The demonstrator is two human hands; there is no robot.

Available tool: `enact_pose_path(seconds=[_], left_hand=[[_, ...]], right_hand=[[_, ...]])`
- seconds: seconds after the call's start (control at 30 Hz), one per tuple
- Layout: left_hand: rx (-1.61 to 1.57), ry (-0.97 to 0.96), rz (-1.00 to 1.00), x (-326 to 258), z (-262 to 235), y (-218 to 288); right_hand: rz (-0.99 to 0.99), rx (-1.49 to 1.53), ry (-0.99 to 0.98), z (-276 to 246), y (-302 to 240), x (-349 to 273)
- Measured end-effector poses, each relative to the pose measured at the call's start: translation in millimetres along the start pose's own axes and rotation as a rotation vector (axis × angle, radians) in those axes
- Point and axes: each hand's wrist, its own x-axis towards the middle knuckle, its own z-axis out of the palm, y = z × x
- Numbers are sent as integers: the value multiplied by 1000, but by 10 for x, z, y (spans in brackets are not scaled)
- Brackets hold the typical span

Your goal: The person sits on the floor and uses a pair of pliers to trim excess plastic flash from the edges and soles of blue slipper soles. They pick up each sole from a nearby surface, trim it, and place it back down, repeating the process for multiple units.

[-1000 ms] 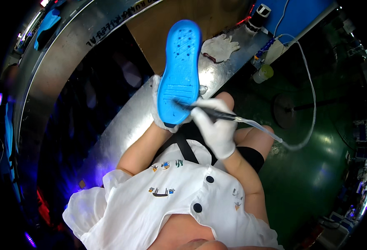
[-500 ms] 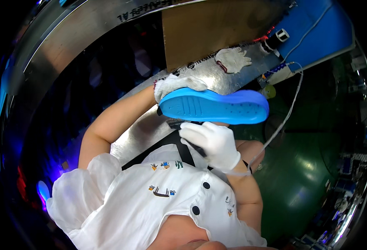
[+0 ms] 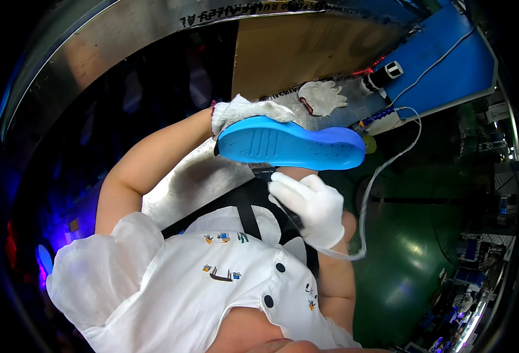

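Crosswise, the blue shoe sole (image 3: 292, 144) lies gripped at its left end by the left hand (image 3: 244, 110), right hand (image 3: 309, 206) just beneath clenching a corded tool (image 3: 283, 206).

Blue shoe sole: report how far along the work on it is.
Done: nothing finished can be confirmed; the blue shoe sole looks clean, tread side showing. In hand: the gloved left hand holds the sole level by its end, while the gloved right hand grips a dark corded tool just beneath it. Left: the tool's tip is hidden, so contact cannot be told. A spare glove lies on the bench.
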Motion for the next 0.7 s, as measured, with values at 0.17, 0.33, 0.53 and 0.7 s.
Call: enact_pose_path(seconds=[0.17,0.33,0.53,0.7], left_hand=[[271,114,575,202,-220,-438],[137,18,16,-107,17,168],[71,110,116,-200,-297,-17],[140,71,229,-126,-214,-114]], right_hand=[[7,66,34,-77,139,31],[50,29,166,-167,273,-35],[-60,-70,139,-266,263,10],[-36,68,75,-282,256,-10]])
